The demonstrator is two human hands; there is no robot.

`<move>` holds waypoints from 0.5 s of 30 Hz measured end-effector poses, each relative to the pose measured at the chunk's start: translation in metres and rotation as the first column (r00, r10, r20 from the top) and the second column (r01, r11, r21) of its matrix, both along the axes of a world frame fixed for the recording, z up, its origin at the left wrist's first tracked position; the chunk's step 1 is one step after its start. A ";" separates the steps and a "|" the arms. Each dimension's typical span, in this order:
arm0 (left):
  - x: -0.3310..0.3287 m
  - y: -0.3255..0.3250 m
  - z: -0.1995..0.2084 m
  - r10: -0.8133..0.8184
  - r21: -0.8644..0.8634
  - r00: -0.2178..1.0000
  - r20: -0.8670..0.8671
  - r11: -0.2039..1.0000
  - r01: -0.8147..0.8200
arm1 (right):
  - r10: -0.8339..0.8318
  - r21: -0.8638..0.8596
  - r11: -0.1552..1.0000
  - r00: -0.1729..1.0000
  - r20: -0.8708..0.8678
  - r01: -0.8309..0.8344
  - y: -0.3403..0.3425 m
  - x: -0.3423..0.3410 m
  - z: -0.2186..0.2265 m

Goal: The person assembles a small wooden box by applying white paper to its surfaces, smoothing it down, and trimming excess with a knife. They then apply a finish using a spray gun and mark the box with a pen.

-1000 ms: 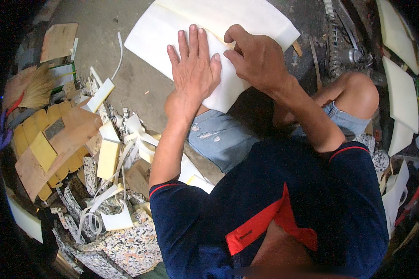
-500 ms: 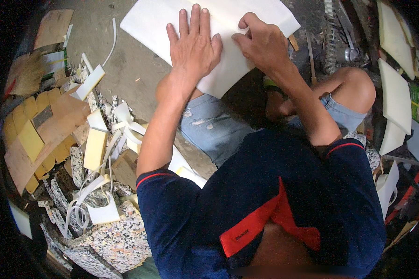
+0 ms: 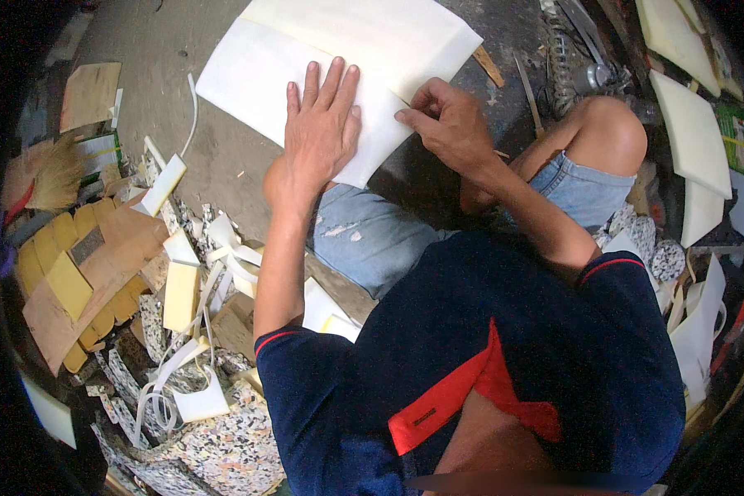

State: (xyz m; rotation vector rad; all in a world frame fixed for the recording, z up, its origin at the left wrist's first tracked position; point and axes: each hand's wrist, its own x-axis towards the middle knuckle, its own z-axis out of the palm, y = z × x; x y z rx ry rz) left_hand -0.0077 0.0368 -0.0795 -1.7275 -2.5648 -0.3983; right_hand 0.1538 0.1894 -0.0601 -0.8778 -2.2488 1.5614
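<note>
A white foam sheet (image 3: 248,81) lies in front of me over my knee, with a line across it where an upper piece appears to rest on a larger cream-white sheet (image 3: 372,33). My left hand (image 3: 321,128) presses flat on the upper piece, fingers stretched out and slightly spread. At its right edge, my right hand (image 3: 450,124) is closed, thumb and bent forefinger pinched together at the foam. The remaining right fingers are curled in. Whether anything small sits in that pinch is hidden.
Foam offcuts and strips (image 3: 182,293) are heaped on the left beside speckled foam (image 3: 223,442), a brown board (image 3: 91,273) and a straw broom (image 3: 56,175). White foam pieces (image 3: 690,124) stand at the right. A thin knife-like blade (image 3: 529,91) and coiled hose (image 3: 560,70) lie beyond my knee.
My right hand has come down toward me, to the foam's right edge. The foam sits lower and further left in view, showing more of its far part. My left hand stays flat on it.
</note>
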 end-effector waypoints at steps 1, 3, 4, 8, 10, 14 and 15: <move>0.000 0.000 0.001 0.002 -0.012 1.000 -0.015 1.000 -0.002 | 0.002 -0.013 1.000 1.000 0.005 -0.002 0.002 0.000 -0.002; 0.001 0.000 0.002 0.009 -0.017 1.000 0.005 1.000 -0.009 | 0.011 -0.065 0.998 1.000 0.025 -0.009 0.005 0.000 -0.004; 0.000 0.000 0.003 0.010 -0.017 1.000 0.012 1.000 -0.010 | 0.019 -0.105 0.994 0.999 0.040 -0.015 0.006 0.000 -0.004; -0.001 -0.001 0.003 0.020 -0.007 0.998 0.057 1.000 -0.019 | 0.068 -0.236 0.970 0.998 0.006 -0.065 0.003 0.000 -0.006; -0.001 -0.002 0.002 0.019 0.019 0.997 0.074 1.000 -0.021 | 0.060 -0.267 0.961 0.998 -0.037 -0.067 0.000 0.001 -0.006; -0.002 -0.003 -0.001 0.022 -0.029 0.999 0.028 0.999 -0.021 | 0.070 -0.197 0.978 0.998 -0.001 -0.069 0.001 0.003 -0.007; -0.002 -0.003 -0.002 0.022 -0.034 0.999 0.026 0.999 -0.021 | 0.071 -0.221 0.973 0.997 0.018 -0.065 0.003 0.003 -0.008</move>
